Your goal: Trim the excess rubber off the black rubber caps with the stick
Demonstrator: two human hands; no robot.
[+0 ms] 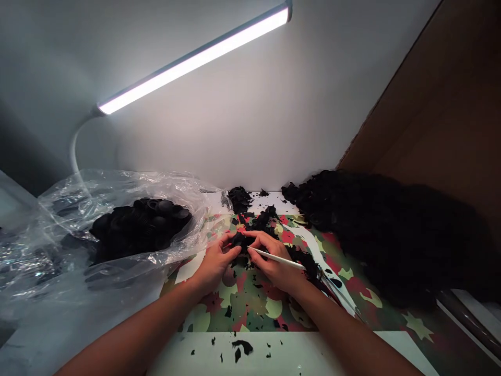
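Observation:
Near the middle of the work surface, my left hand (215, 263) pinches a small black piece (239, 239), probably a rubber part, between thumb and fingers. My right hand (278, 266) is closed around a slim white pen-like tool (279, 258). The tool's tip points left and meets the black piece or lies very near it; the exact contact is too small to tell. Fingers of the right hand also reach the piece's far side. Loose black trimmings (266, 222) lie just beyond both hands, and shreds (307, 261) lie beside the right wrist.
A clear plastic bag (188, 184) on the left holds round black parts (141, 224). A large black heap (376, 230) fills the right, beside a cardboard wall (442, 120). Scraps dot the camouflage-patterned sheet (250, 308). A thin metal tool (346, 298) lies by my right forearm. Above hangs a lit lamp (195, 61).

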